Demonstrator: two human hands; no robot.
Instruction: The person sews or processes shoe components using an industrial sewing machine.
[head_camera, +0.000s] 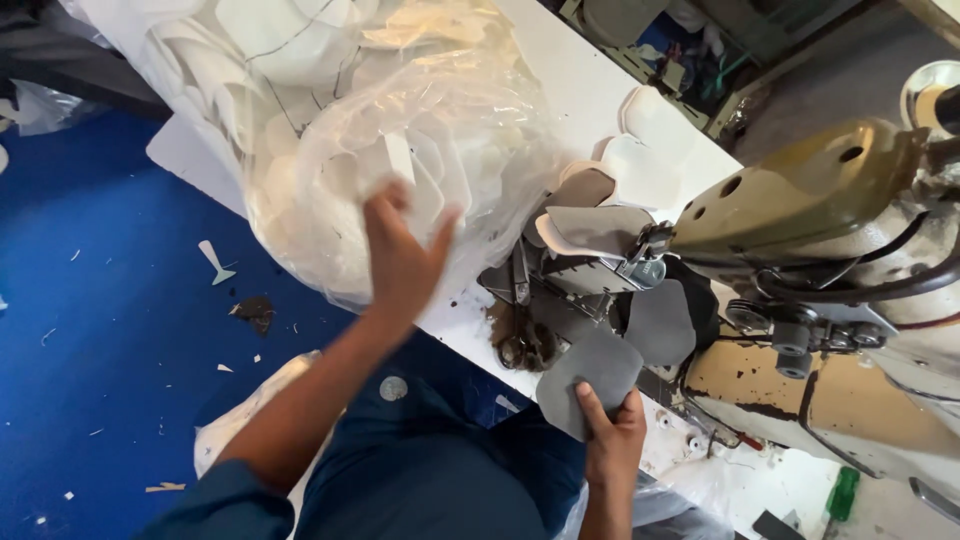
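Observation:
My left hand (400, 255) reaches into a large clear plastic bag (330, 130) full of white cut pieces, its fingers spread against one white piece (420, 180). My right hand (612, 440) pinches the lower edge of a grey cut piece (590, 372) in front of the sewing machine (800, 190). More grey and white pieces (600, 230) lie under the machine's head near the presser foot.
The white work table (590, 90) holds a stack of white pieces (655, 140) beside the machine. Scissors (520, 340) lie at the table's near edge. A blue floor (110, 330) with scraps is at the left. A green object (843, 492) sits at the lower right.

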